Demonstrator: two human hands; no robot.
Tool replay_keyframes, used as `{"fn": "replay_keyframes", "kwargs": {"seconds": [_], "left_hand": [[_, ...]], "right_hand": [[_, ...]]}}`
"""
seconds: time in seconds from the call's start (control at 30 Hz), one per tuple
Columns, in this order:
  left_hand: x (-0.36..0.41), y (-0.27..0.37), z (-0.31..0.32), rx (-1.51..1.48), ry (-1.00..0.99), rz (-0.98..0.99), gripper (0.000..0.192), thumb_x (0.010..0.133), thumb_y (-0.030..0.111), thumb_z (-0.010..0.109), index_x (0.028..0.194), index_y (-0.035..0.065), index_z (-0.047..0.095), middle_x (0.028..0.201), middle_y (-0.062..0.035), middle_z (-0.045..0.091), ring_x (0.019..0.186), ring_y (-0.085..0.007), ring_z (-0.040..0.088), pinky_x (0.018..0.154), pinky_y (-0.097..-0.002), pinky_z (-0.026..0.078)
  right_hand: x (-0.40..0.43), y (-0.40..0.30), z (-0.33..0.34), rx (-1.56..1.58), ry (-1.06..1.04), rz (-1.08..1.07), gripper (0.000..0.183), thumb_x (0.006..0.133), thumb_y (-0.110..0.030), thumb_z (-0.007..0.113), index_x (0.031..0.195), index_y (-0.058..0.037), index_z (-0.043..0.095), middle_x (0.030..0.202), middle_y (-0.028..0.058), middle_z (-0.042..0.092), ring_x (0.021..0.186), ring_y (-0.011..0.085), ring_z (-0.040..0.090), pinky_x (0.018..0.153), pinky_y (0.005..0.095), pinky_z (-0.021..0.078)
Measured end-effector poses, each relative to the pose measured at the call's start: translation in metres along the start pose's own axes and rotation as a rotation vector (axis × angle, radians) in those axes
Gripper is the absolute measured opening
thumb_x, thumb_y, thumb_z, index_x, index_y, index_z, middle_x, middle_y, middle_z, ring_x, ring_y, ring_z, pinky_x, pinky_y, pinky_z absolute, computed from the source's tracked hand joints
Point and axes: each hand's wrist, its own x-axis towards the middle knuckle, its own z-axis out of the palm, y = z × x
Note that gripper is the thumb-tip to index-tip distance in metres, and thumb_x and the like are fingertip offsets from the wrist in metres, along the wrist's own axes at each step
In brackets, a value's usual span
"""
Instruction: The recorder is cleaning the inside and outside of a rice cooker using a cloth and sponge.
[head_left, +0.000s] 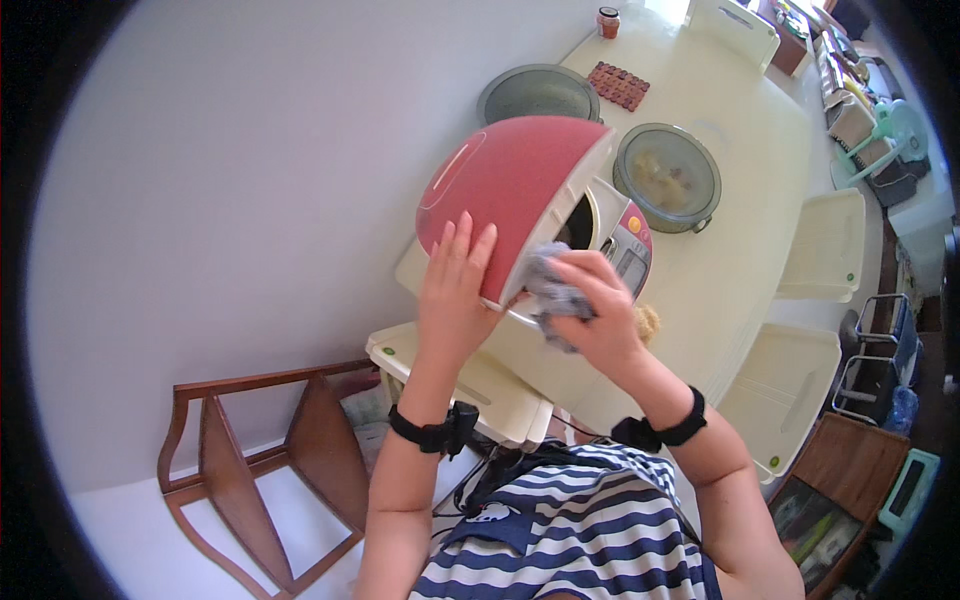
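Note:
A rice cooker with a red lid (510, 187) stands on the pale table, its lid partly raised. My left hand (457, 292) rests with spread fingers on the lid's outer side, near its lower edge. In my right hand (596, 307) is a crumpled grey cloth (556, 289), pressed at the gap between lid and body. Part of the dark inner pot (579, 225) shows in that gap. The control panel (636, 251) with buttons and a small display faces right. Cloth and right hand hide the near rim of the cooker.
Beyond the cooker are a glass-lidded pot (667, 176) with food inside, another round lidded vessel (540, 94), a brown woven trivet (619, 86) and a small jar (608, 22). Cream plastic chairs (821, 244) line the table (739, 217). A wooden shelf (247, 480) stands at left.

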Motion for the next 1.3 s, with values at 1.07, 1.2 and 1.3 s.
{"fn": "replay_keyframes", "kwargs": {"seconds": [1.07,1.2,1.3], "left_hand": [[-0.058,0.005,0.061,-0.16,0.112,-0.382,0.088,0.058,0.037,0.082,0.127,0.005,0.038,0.136,-0.025,0.03,0.127,-0.0428,0.03,0.102,-0.0479,0.033],[-0.055,0.001,0.063,-0.184,-0.02,-0.442,0.089,0.061,0.043,0.078,0.131,0.0064,0.038,0.137,-0.0262,0.029,0.127,-0.0428,0.031,0.101,-0.0474,0.035],[-0.068,-0.008,0.058,-0.017,-0.177,-0.473,0.088,0.065,0.045,0.075,0.135,0.0069,0.037,0.137,-0.0271,0.03,0.124,-0.0422,0.036,0.099,-0.0465,0.037]], "right_hand": [[0.078,0.101,0.014,-0.632,-0.287,-0.2,0.048,0.063,-0.014,0.07,0.11,-0.0192,0.061,0.115,0.0056,0.054,0.101,0.0272,0.05,0.083,0.041,0.0449],[0.095,0.1,0.057,-0.595,-0.211,-0.138,0.042,0.066,-0.009,0.065,0.107,-0.0168,0.062,0.112,0.0068,0.056,0.1,0.0287,0.05,0.085,0.0413,0.0451],[0.069,0.072,0.111,-0.279,-0.629,-0.572,0.034,0.069,-0.008,0.062,0.102,-0.0156,0.062,0.108,0.0039,0.057,0.099,0.0256,0.05,0.084,0.0382,0.0469]]}}
